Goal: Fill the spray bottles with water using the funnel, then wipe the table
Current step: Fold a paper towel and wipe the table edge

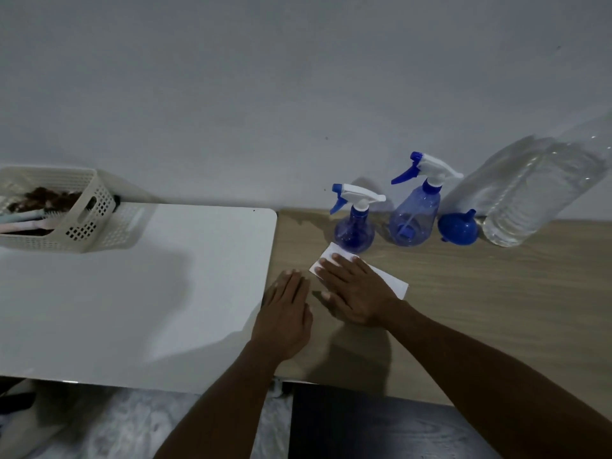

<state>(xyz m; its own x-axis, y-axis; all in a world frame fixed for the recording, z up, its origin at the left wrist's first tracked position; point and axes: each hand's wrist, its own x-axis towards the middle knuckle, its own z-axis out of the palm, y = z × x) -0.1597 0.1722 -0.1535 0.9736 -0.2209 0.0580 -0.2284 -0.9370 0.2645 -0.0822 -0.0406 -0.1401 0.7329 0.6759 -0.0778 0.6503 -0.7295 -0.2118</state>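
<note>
Lying flat beneath the right hand (359, 291), white cloth (394, 283)

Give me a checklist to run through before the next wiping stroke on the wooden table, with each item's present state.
1. Right hand flat on the white cloth: ok.
2. Left hand free and off the cloth, resting flat at the seam between the wooden table and the white table: ok.
3. Both spray heads fitted, on the small spray bottle and the tall spray bottle: ok.
4. Small spray bottle clear of the cloth: not ok, the cloth's far corner lies right at its base.
5. Funnel out of the bottles, lying on the table: ok.
6. Bottles filled with water: cannot tell.
</note>
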